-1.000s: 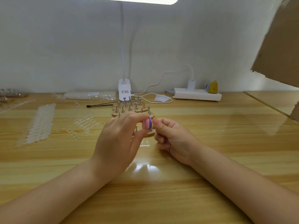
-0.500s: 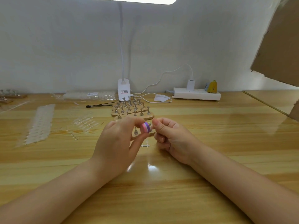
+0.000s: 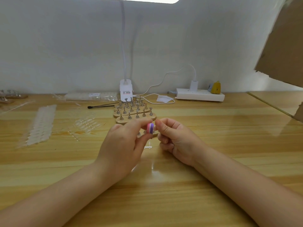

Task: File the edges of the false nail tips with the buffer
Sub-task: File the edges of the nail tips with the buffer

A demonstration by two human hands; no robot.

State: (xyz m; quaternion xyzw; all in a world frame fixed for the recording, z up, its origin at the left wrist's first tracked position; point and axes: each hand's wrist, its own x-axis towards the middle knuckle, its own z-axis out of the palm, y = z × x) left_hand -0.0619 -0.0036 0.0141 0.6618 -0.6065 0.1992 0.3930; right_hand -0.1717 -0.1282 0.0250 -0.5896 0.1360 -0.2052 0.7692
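Observation:
My left hand (image 3: 122, 145) pinches a small pink, white and purple buffer (image 3: 150, 128) between thumb and forefinger, end-on to the camera. My right hand (image 3: 175, 139) is closed right beside it, thumb and forefinger pressed together against the buffer's purple side. Whatever they pinch is too small and clear to make out. Below the hands a wooden holder strip (image 3: 155, 134) is mostly hidden. A tiny clear piece (image 3: 148, 147) lies on the table between the hands.
Wooden strips with metal nail stands (image 3: 135, 112) sit just behind the hands. Rows of clear nail tips (image 3: 41, 123) and loose tips (image 3: 86, 122) lie at left. A black brush (image 3: 100, 106), lamp base (image 3: 126, 91), power strip (image 3: 200, 95) and cardboard (image 3: 285, 46) line the back and right.
Both hands have stayed together over the same spot. The buffer has turned slightly in my left fingers and dipped a little, showing more of its pink side.

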